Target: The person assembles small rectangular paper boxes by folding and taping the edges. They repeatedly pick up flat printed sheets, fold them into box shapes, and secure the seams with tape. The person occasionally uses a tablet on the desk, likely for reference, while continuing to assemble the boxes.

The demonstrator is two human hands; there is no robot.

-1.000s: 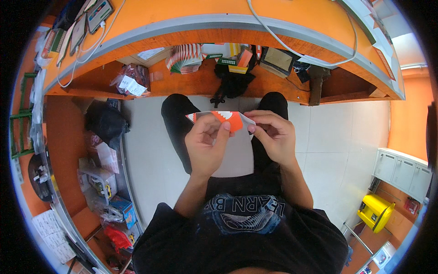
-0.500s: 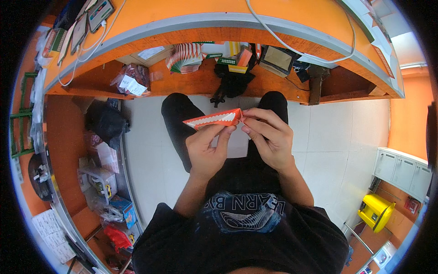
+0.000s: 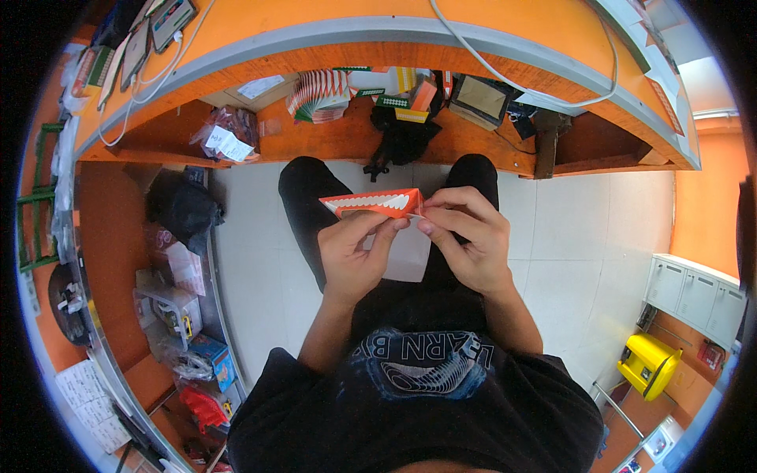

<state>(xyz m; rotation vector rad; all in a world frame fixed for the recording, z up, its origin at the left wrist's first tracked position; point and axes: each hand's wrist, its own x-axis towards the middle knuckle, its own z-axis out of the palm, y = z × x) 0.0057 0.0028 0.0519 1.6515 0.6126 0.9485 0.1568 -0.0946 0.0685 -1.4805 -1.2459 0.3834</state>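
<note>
Above my lap I hold a thin orange-red cardboard box [image 3: 382,202] with a white scalloped pattern along its side. My left hand [image 3: 352,256] grips it from below, thumb near the box's right end. At that end, the fingers and thumb of my right hand [image 3: 473,240] pinch a small end flap, partly hidden by the fingertips. A plain white panel [image 3: 404,258] shows between my hands below the box; whether it belongs to the box I cannot tell.
Ahead, a shelf under the orange desk [image 3: 331,24] holds a fanned stack of printed cartons [image 3: 319,96], a black bag [image 3: 402,134] and a dark open box [image 3: 479,102]. Plastic-wrapped goods [image 3: 185,315] crowd the left side. A yellow container [image 3: 650,366] and grey lockers [image 3: 698,292] stand right.
The box has turned slightly, its left end a little higher and its patterned side more level. More of the white panel shows below. Both hands keep their hold.
</note>
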